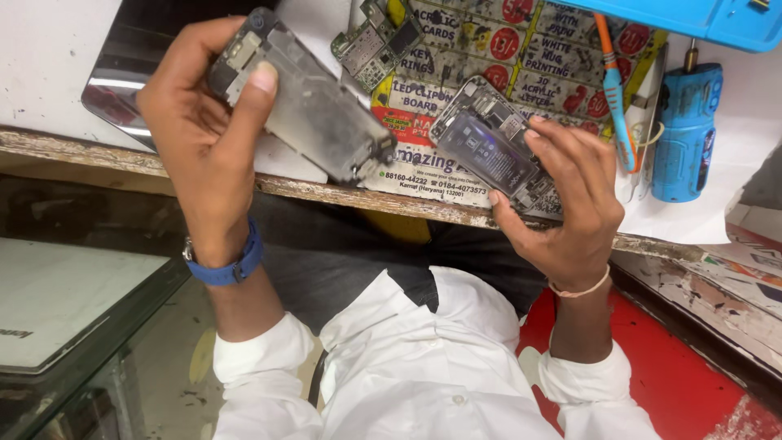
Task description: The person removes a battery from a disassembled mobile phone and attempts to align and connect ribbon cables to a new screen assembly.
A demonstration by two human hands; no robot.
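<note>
My left hand (204, 130) grips a dusty grey phone panel (314, 106), inner side up, holding it tilted above the bench edge with the thumb pressed on its top end. My right hand (570, 204) holds an opened phone body (493, 151) with its dark battery and boards exposed, fingers curled around its right side. The two parts are apart, side by side, over the front edge of the worn wooden bench (407, 204).
A green circuit board (375, 41) lies on a printed paper sheet (489, 57) at the back. A blue electric screwdriver (684, 130), an orange-and-blue hand tool (615, 98), a blue tray (692, 16) and a dark glossy slab (122, 73) are also there. A glass counter (73, 326) sits lower left.
</note>
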